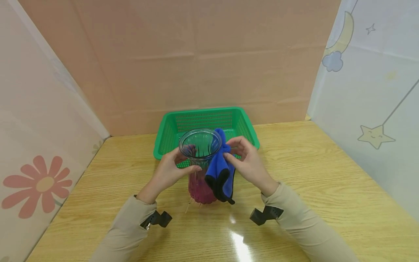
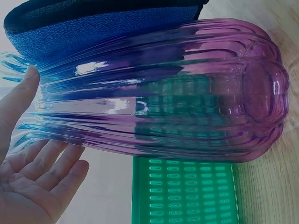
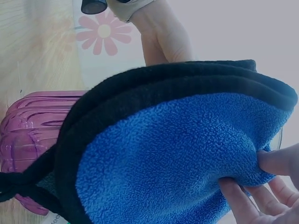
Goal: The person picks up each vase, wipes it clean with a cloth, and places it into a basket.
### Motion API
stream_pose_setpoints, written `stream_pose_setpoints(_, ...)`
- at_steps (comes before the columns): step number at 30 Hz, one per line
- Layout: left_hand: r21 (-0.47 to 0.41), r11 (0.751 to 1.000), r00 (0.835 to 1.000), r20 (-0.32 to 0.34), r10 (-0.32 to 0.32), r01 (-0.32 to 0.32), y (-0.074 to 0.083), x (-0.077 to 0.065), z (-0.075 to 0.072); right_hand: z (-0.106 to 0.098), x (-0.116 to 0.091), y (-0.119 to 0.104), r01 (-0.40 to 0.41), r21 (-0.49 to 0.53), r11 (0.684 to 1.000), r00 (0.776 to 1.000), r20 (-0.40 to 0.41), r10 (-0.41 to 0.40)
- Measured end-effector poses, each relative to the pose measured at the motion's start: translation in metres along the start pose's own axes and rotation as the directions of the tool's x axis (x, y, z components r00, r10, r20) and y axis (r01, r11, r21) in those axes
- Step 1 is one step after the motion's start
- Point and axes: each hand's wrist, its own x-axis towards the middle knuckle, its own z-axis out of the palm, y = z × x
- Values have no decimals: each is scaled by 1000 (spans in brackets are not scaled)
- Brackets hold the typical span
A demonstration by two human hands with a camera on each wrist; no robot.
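Left grip (image 1: 170, 168): curved part-way round the neck of the vase, thumb across the near side and fingers on the far side, holding it.
Right grip (image 1: 248, 160): nearly closed, thumb and fingers pinching a fold of the cloth beside the vase's rim.
Vase (image 1: 201, 183): clear and ribbed, bluish at the wide flared rim, deepening to pink-purple at the base. It stands upright between my two grips, in front of the basket; I cannot tell whether its base touches the surface.
Cloth (image 1: 216, 166): fuzzy and blue, edged with black trim (image 3: 70, 154). It hangs in folds along the right side of the vase and covers part of it, with a black loop (image 3: 39, 168) at its lower end.
Basket (image 1: 204, 118): green plastic, rectangular, with rows of slots in its walls. It sits on the surface just behind the vase, which hides part of its front.
Surface (image 1: 327, 174): pale yellow wood grain, with a bright patch of glare near my side.
Sleeves (image 1: 304, 218): beige on both arms, each wrist carrying a black mount (image 1: 160, 219).
Backdrop (image 1: 196, 65): a creased peach sheet behind the basket.
Side panels: whitish; a pink flower (image 1: 44, 184) on the left, a moon (image 1: 347, 32), a cloud (image 1: 333, 61) and a smiling star (image 1: 376, 136) on the right.
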Motion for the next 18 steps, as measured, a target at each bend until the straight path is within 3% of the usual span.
stream_pose_setpoints(18,-2,1000,1000,5,4,-4,-2,1,-1,4,0,5,23,-48,999,999,31,-21)
